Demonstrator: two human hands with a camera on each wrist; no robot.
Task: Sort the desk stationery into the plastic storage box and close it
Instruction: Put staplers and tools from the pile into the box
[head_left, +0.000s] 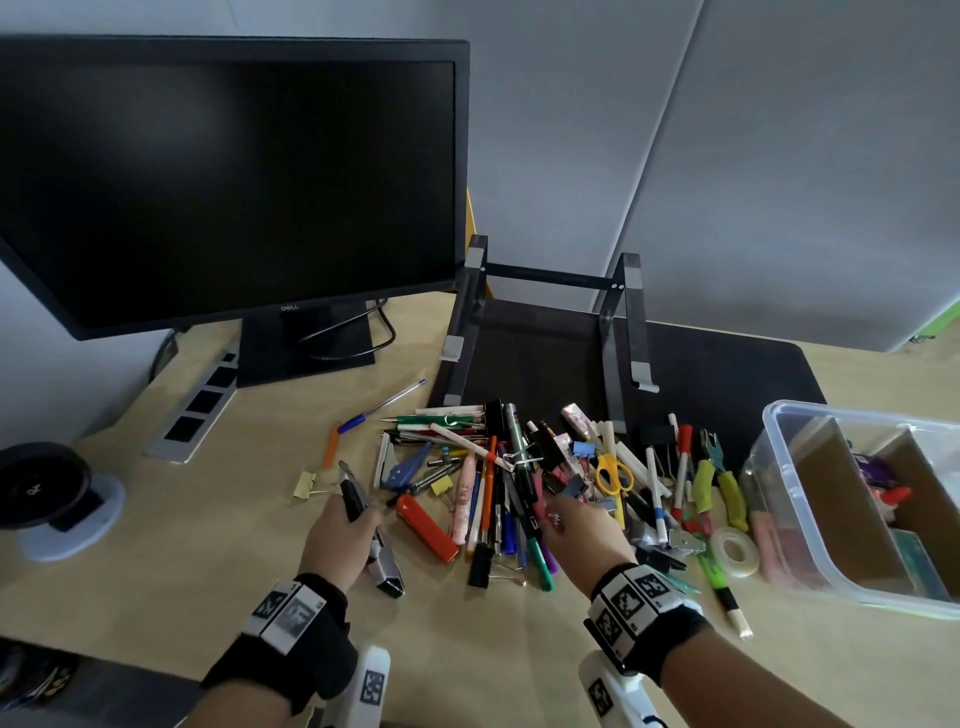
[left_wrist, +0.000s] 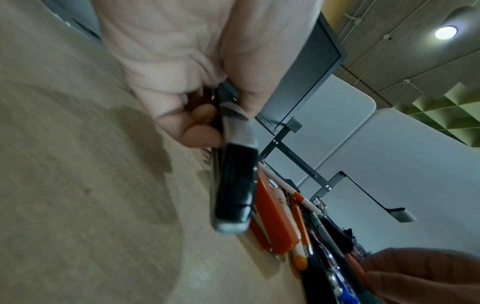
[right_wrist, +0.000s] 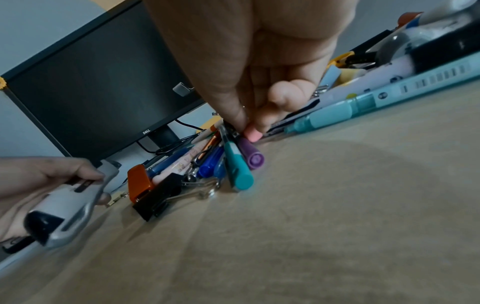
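A heap of pens, markers, binder clips and scissors lies mid-desk. My left hand grips a black and silver stapler just left of the heap; the fingers curl round the stapler, which is raised slightly off the desk. My right hand reaches into the near side of the heap. Its thumb and fingers pinch the end of a pink-tipped pen beside a purple marker and a teal marker. The clear plastic storage box stands open at the right, with cardboard dividers and a few items inside.
An orange stapler and a tape roll lie at the heap's edges. A black monitor stands at the back left and a laptop stand on a dark mat behind the heap. A power strip lies left.
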